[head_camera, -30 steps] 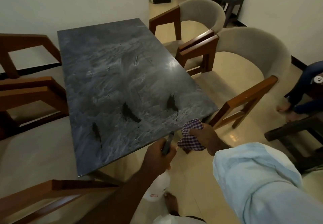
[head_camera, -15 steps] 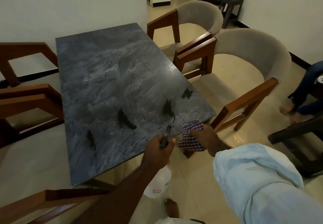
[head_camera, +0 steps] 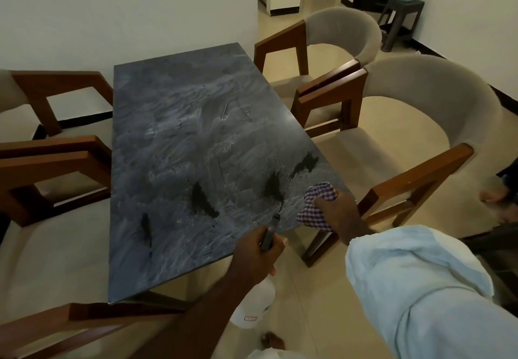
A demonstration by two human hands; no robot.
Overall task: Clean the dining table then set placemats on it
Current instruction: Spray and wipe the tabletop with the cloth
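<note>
Far left: two wooden armchairs (head_camera: 53, 157) with pale seats, beside the dining table (head_camera: 179, 123). The table is dark grey and stone-look, its far end against the wall. Its top is smeared, with four dark wet patches (head_camera: 202, 200) across the near half. Left hand (head_camera: 253, 253) at the near edge, fingers curled round the trigger head of a white spray bottle (head_camera: 253, 307). The nozzle points over the tabletop and the bottle body hangs below table level. Just right, a purple-and-white checked cloth (head_camera: 315, 210) at the near right corner, bunched in the grip of the right hand (head_camera: 340, 214); light blue sleeve (head_camera: 420, 288) behind it. Right side: two curved-back upholstered chairs (head_camera: 426, 98).
</note>
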